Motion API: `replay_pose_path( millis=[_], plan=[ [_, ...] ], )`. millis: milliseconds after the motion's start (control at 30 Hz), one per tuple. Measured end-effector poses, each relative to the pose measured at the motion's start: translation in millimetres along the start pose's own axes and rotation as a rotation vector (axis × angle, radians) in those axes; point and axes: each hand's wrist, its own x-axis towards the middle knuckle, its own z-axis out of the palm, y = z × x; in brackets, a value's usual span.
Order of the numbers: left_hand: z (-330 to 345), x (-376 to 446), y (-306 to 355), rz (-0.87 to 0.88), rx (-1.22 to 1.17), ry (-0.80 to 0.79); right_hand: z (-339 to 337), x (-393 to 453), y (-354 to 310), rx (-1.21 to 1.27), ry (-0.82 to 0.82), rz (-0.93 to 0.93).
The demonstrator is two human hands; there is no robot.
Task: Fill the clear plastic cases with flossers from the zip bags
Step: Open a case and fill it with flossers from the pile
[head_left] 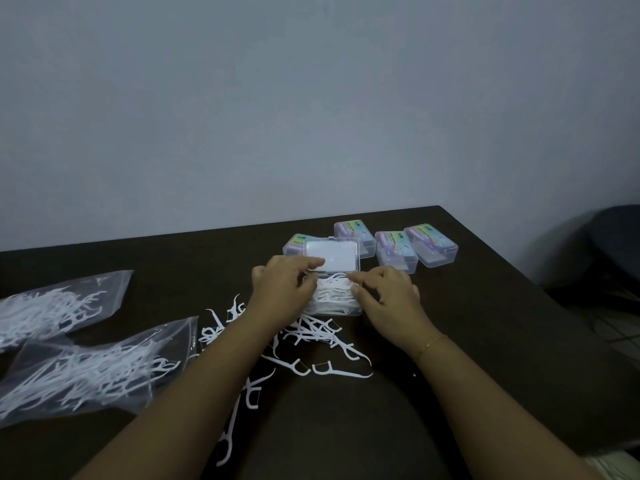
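An open clear case (356, 309) stands mid-table, heaped with white flossers (334, 294), its lid (332, 256) raised behind it. My left hand (284, 289) grips the case's left side, with the index finger reaching up onto the lid's lower edge. At the case's right side, my right hand (388, 296) has its curled fingertips against the rim and the flossers. Loose flossers (311, 337) lie scattered just in front of the case. Two zip bags (52, 306) (86, 375) with flossers in them lie at the left.
Several closed clear cases with coloured labels stand behind the open one: one (292, 245) partly hidden by the lid, the others (355, 233) (394, 251) (431, 247) to the right. The dark table's right edge (502, 258) runs diagonally; a dark chair (616, 244) sits beyond it.
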Motion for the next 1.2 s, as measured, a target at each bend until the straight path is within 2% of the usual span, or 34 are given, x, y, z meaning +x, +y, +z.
replay_pose_path(
  millis=[100, 233, 433, 833, 1033, 1200],
  plan=[
    [-0.4, -2.2, -3.1, -0.005, 0.067, -0.032, -0.3, 0.9, -1.4, 0.017, 0.004, 0.026],
    [2.0, -6.6, -6.3, -0.124, 0.007, 0.042, -2.7, 5.3, 1.8, 0.034, 0.041, 0.179],
    [3.9, -13.3, -7.7, -0.238, 0.007, 0.033, -0.6, 6.4, 3.9, -0.015, -0.010, 0.150],
    [4.1, -18.0, -9.4, -0.178, 0.007, 0.006, 0.6, 3.2, 0.5, -0.003, -0.002, 0.077],
    [-4.6, -18.1, -7.7, -0.175, 0.022, 0.057, -0.7, 1.1, -2.3, 0.041, 0.065, 0.076],
    [-6.3, 5.6, 0.3, -0.100, 0.138, 0.023, 1.5, -1.3, -4.1, -0.043, -0.013, 0.021]
  ],
)
